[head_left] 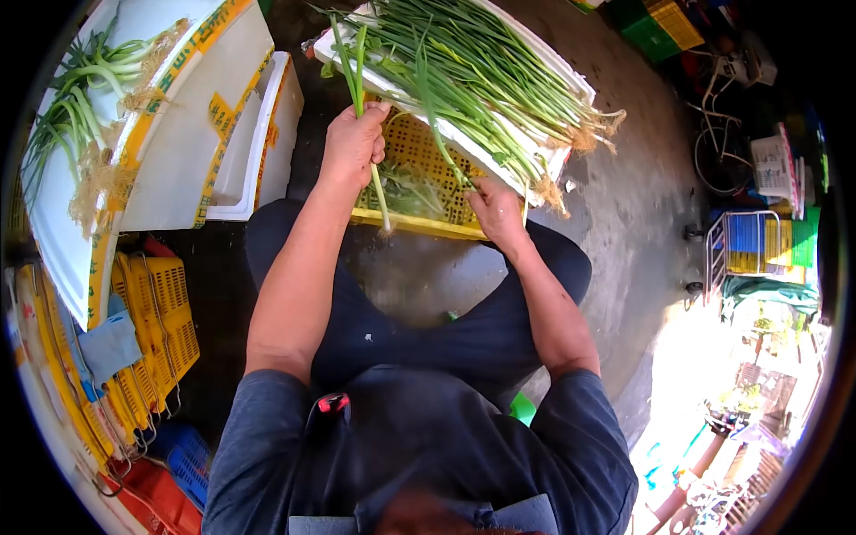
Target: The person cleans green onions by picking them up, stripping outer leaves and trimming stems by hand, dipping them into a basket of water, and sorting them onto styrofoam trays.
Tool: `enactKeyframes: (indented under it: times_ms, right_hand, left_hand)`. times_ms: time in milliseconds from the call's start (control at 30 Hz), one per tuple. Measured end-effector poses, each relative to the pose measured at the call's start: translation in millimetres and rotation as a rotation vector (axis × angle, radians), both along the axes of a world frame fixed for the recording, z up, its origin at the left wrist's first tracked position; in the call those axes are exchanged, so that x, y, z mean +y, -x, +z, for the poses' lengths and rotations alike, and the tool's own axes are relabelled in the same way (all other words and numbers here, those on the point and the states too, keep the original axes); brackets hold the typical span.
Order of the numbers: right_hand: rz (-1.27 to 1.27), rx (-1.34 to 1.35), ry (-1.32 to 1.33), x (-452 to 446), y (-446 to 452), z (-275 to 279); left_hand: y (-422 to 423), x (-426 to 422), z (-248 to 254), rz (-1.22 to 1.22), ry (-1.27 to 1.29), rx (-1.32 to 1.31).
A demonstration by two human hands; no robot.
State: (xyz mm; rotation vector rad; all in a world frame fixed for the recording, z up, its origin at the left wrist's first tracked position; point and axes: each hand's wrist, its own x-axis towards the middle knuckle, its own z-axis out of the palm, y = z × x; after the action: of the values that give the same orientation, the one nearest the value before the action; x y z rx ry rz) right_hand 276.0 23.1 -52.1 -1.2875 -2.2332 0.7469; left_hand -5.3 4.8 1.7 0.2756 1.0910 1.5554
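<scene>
My left hand [352, 147] is closed around a scallion [381, 198], its green tops pointing up and its white root end hanging down. My right hand [497, 212] pinches the lower end of a long green scallion leaf [430, 102] that stretches up and away from it. Below and between both hands is a yellow perforated basket [410, 229] with loose green trimmings [406, 185] inside. Beyond it, a thick heap of scallions [481, 80] lies on a white foam tray [557, 67], roots toward the right.
To the left, several scallions [107, 76] with roots lie on a white foam box [169, 169] with yellow tape. Another white foam box [267, 147] stands beside it. Yellow crates [160, 312] are at lower left. A metal cart [744, 245] and a green crate [644, 36] are at right.
</scene>
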Motion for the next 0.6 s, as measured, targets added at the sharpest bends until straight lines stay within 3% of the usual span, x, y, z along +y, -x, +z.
enactKeyframes:
  times_ms: [167, 467, 567, 600]
  right_hand:
    - [-0.005, 0.125, 0.086, -13, 17, 3]
    - [0.192, -0.055, -0.120, -22, 17, 12]
    - [0.081, -0.009, 0.130, -18, 29, 24]
    - [0.083, 0.025, 0.094, -13, 34, 23]
  left_hand:
    - [-13, 5, -23, -0.138, 0.127, 0.130]
    - [-14, 7, -32, -0.150, 0.114, 0.197]
    - [-14, 6, -20, -0.157, 0.070, 0.227]
    - [-15, 6, -14, -0.183, 0.062, 0.261]
